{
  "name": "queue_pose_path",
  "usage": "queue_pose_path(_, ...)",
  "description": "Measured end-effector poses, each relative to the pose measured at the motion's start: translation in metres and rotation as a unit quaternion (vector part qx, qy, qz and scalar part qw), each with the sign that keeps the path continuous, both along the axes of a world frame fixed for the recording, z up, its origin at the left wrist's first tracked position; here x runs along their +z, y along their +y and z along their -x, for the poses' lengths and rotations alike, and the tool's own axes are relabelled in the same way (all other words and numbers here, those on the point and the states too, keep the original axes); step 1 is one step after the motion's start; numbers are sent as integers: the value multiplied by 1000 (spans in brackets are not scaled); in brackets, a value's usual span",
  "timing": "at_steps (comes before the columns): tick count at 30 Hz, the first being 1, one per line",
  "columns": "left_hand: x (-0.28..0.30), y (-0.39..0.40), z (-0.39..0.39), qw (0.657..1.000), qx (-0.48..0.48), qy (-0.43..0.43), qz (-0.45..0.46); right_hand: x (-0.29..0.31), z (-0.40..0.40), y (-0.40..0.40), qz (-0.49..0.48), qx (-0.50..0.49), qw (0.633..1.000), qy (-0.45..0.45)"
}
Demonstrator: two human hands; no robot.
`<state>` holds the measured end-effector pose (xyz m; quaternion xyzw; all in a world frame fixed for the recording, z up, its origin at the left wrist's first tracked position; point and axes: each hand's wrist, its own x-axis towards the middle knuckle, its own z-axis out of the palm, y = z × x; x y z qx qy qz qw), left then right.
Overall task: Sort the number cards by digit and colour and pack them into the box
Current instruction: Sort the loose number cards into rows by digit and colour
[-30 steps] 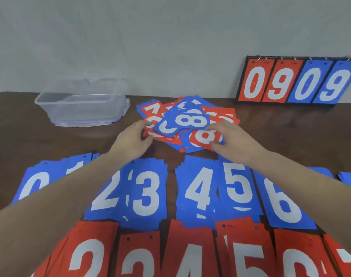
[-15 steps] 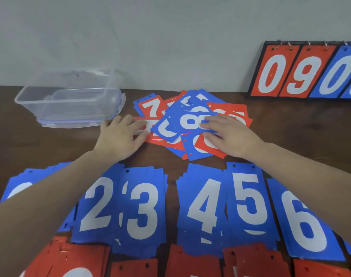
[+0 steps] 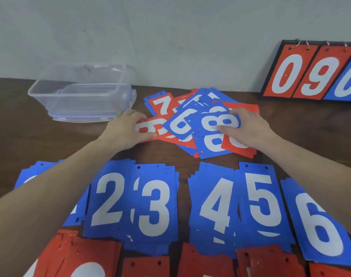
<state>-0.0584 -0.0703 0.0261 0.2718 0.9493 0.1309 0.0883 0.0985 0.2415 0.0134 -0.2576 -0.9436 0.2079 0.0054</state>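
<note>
Table (image 3: 50, 140): hands-covered cards (image 3: 200, 124), cropped scoreboard (image 3: 310, 74)

Head view. An unsorted pile of cards (image 3: 200, 120) lies mid-table; all positions are given relative to it. Left hand (image 3: 126, 128) rests on a red card (image 3: 148, 129) at its left edge; right hand (image 3: 248, 128) presses a blue 8 card (image 3: 216, 122) on top. Clear plastic box (image 3: 80, 92) stands left of the pile. Sorted blue stacks (image 3: 154, 204) lie in front; red stacks (image 3: 206, 262) nearer still. A flip scoreboard (image 3: 310, 74) stands behind it to the right.
</note>
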Motion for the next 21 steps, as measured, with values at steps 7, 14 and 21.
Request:
queue_pose_path(7, 5, 6, 8, 996, 39, -83, 13, 0, -5, -19, -23, 27, 999, 6)
queue_pose_path(14, 7, -4, 3, 980, 71, -160, -92, 15, -7, -28, 51, 29, 998, 12)
queue_pose_path(21, 15, -15, 2, 954, 114, -206, -187, 12, -16, -40, 50, 28, 992, 111)
